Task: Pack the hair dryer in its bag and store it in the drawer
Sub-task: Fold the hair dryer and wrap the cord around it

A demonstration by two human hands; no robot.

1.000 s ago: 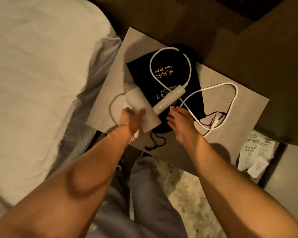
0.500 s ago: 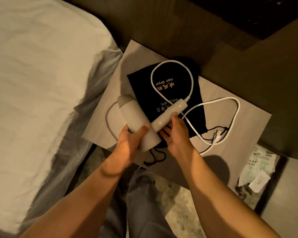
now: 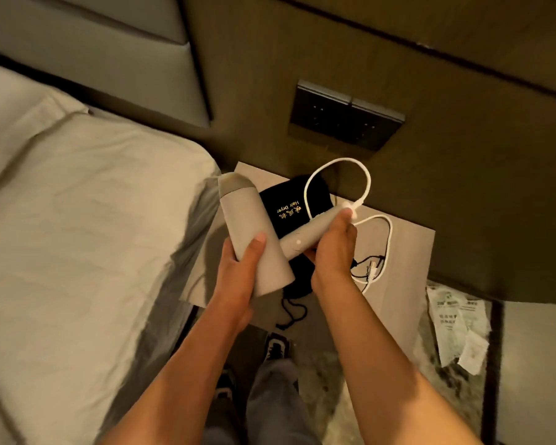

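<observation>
A white hair dryer (image 3: 247,226) is lifted above the nightstand (image 3: 408,252). My left hand (image 3: 241,268) grips its barrel from below, thumb on top. My right hand (image 3: 334,248) is closed around its handle near the cord end. Its white cord (image 3: 363,184) loops up behind the handle and trails down to the plug (image 3: 371,268) lying on the tabletop. The black drawstring bag (image 3: 289,203) with gold lettering lies flat on the nightstand beneath the dryer, its string (image 3: 289,311) hanging over the front edge. No drawer shows.
A bed with white sheets (image 3: 77,252) fills the left, close against the nightstand. A dark switch and socket panel (image 3: 344,122) sits on the wall behind. Crumpled paper packets (image 3: 456,329) lie on the floor at right. My legs and a shoe (image 3: 276,345) are below.
Both hands took hold of the dryer and raised it off the bag; the right hand slid up the handle toward the cord. The view tilted up, showing the wall panel.
</observation>
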